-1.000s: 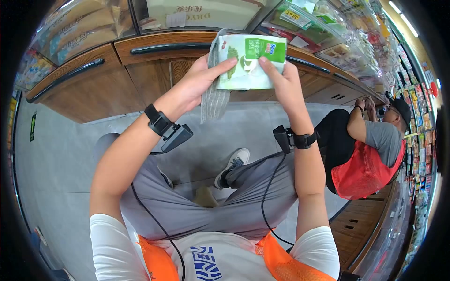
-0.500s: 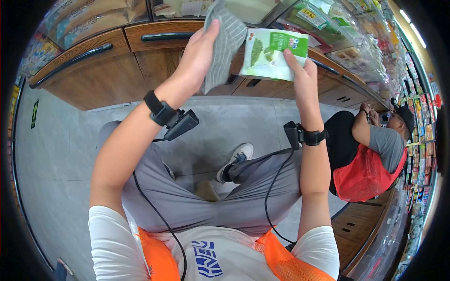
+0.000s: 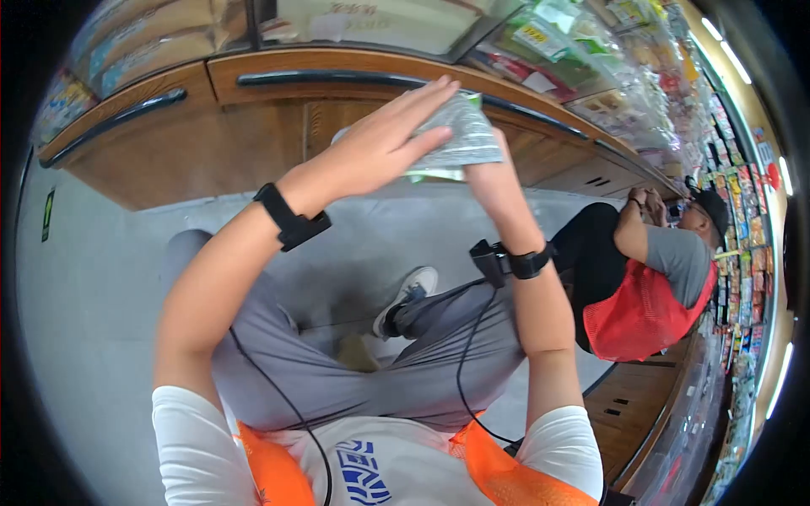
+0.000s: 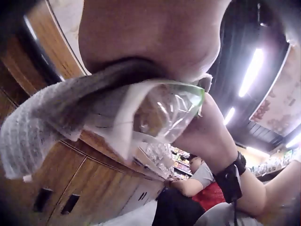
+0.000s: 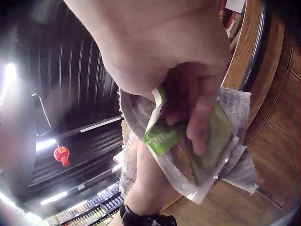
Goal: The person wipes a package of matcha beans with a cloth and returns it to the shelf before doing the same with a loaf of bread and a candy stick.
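In the head view my left hand (image 3: 371, 148) lies with straight fingers on a grey striped cloth (image 3: 468, 135). The cloth covers most of a green and white packet (image 3: 439, 174), whose lower edge shows. My right hand (image 3: 491, 181) is at the packet's right side, its fingers partly hidden by the cloth. Seen from the left wrist, the cloth (image 4: 37, 122) hangs beneath my left hand (image 4: 150, 37), beside the packet's clear side (image 4: 164, 110). From the right wrist, the curled fingers of my right hand (image 5: 160, 42) grip the packet (image 5: 216, 141) near its green corner.
Wooden cabinets (image 3: 261, 135) with dark handles (image 3: 337, 78) stand ahead, with bagged goods (image 3: 540, 42) in clear bins above. A person in a red mesh vest (image 3: 650, 312) crouches at the right. Grey floor (image 3: 101, 270) lies below.
The left hand and cloth first moved up and away from the packet, then came back over it, covering its front. The right hand keeps its grip and has shifted slightly left since half a second ago.
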Tool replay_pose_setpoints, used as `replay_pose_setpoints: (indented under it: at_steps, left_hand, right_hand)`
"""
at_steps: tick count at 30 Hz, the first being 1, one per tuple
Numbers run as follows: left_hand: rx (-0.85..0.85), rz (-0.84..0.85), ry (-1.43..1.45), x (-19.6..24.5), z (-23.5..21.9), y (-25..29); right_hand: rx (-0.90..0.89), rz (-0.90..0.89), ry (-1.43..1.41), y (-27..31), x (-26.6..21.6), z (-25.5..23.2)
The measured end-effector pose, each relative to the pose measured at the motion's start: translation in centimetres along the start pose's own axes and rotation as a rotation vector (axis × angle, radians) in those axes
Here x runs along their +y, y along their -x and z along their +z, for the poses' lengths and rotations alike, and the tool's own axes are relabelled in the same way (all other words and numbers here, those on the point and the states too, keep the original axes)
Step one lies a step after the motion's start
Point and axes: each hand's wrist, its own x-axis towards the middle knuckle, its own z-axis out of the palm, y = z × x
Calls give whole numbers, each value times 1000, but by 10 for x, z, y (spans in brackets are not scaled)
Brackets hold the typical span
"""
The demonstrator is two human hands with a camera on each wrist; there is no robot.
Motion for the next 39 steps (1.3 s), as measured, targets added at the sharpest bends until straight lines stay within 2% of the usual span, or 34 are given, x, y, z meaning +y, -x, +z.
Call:
replay_pose_setpoints:
  at_steps: [2,3,6,7,12,15,16,18,20,22,27,32,33,36,39]
  left_hand:
    - [-18,-91,138,0,-2,-2]
    - [-29,-143,199,1,-5,-1]
    - [-89,-274,449,-6,-12,1]
    - [-34,-266,426,-9,-10,2]
    - [-116,-326,638,-7,-15,5]
    - [-67,-343,723,-8,-13,4]
    - [-125,-393,747,-5,-19,2]
    - [-76,-394,786,-4,-16,-4]
    - [-93,-398,781,-6,-19,-5]
    - [-101,-396,778,-4,-18,-6]
    - [-163,-366,820,-5,-24,-10]
    - [-171,-427,800,-8,-23,-10]
    - [-176,-434,797,-10,-24,-9]
    - [-214,-425,792,-21,-22,-6]
    - [-223,-436,775,-25,-20,-7]
  right_hand:
    - [-19,106,-65,2,-7,-3]
    - [-20,103,-176,3,-11,0]
    - [-135,301,-411,2,-29,-5]
    - [-165,286,-454,3,-29,-8]
    - [-212,191,-366,10,-45,-48]
    - [69,55,-314,18,-53,-83]
    - [185,-5,-274,19,-57,-101]
    - [301,-95,-313,12,-81,-142]
    - [462,-164,-136,-3,-99,-189]
    - [601,-292,311,-21,-141,-199]
    - [718,-208,924,-89,-163,-287]
    - [576,-187,1244,-146,-121,-343]
    - [551,-168,1329,-151,-117,-342]
    - [410,-135,1102,-162,-101,-330]
    - [370,-91,1354,-182,-91,-333]
